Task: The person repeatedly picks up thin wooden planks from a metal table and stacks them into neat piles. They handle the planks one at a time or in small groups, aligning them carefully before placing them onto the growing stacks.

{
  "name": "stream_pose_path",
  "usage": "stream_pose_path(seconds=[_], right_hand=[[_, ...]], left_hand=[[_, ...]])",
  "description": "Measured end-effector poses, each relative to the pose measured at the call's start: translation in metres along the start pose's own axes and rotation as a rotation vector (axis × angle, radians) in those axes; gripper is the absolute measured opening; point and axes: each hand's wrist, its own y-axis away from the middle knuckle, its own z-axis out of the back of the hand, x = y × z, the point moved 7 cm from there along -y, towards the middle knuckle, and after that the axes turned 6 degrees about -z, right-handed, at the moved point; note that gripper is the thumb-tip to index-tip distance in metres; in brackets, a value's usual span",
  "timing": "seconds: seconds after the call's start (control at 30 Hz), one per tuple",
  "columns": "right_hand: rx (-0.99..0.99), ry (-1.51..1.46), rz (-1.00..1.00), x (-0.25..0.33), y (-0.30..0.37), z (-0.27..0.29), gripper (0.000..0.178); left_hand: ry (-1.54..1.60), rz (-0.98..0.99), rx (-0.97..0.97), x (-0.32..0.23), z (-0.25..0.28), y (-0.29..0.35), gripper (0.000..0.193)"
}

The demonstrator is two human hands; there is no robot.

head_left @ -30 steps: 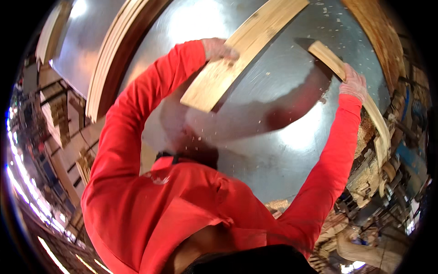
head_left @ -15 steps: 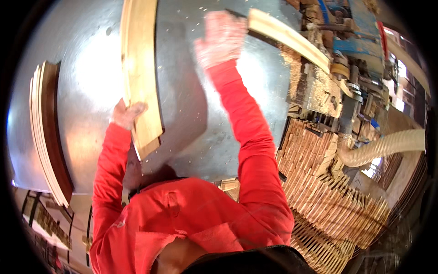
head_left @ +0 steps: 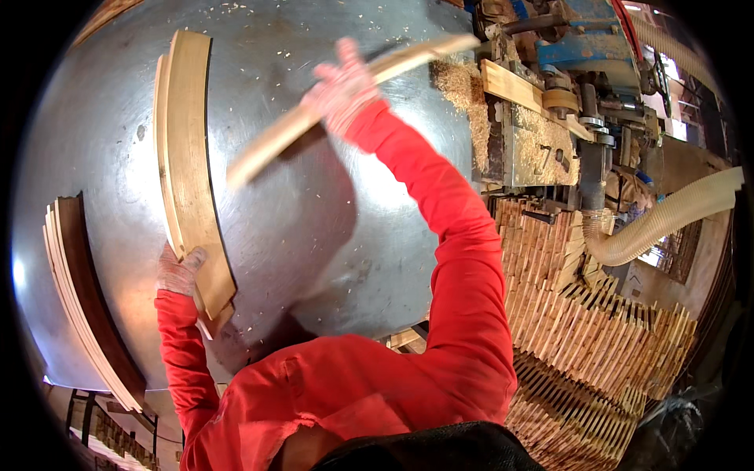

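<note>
Curved strip (head_left: pixel 345 102) motion-blurred; right hand (head_left: pixel 342 90) blurred.

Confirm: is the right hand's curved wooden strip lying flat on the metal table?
No: the right hand holds the curved pale wooden strip lifted above the shiny metal table, casting a shadow beneath it.

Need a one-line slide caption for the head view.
Right hand lifts a curved wood strip over the metal table; left hand steadies stacked curved boards.

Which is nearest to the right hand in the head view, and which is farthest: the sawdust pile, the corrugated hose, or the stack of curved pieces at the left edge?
From the right hand:
1. Sawdust pile, just to its right.
2. Stack of curved pieces, lower left.
3. Corrugated hose, far right.
</note>
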Motion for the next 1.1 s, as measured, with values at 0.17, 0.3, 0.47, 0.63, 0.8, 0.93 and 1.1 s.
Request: stream_pose_path(seconds=[0.17, 0.3, 0.47, 0.63, 0.8, 0.93, 1.1], right_hand=[[0.243, 1.056, 0.376, -0.137, -0.001, -0.006, 0.061], [-0.155, 1.489, 0.819, -0.155, 0.057, -0.046, 0.071], [-0.282, 1.717, 0.729, -0.221, 0.084, -0.046, 0.106], [-0.275, 1.641, 0.603, -0.205, 0.074, -0.018, 0.096], [0.349, 0.382, 0.062, -0.188, 0.064, 0.028, 0.062], [0.268, 0.417, 0.071, -0.196, 0.067, 0.039, 0.058], [0.339, 0.528, 0.109, -0.207, 0.068, 0.018, 0.053]], left_hand=[[-0.183, 0.068, -0.033, -0.042, -0.003, 0.003, 0.041], [0.111, 0.012, -0.058, -0.014, -0.013, 0.003, 0.048], [0.312, 0.005, -0.027, 0.006, -0.037, 0.006, 0.051], [0.281, 0.078, 0.006, -0.003, -0.043, 0.012, 0.048], [0.416, 0.088, -0.088, 0.017, -0.002, 0.025, 0.053], [0.125, 0.109, -0.203, 0.011, 0.039, 0.039, 0.050], [-0.240, 0.192, -0.205, 0.003, 0.056, 0.056, 0.059]])
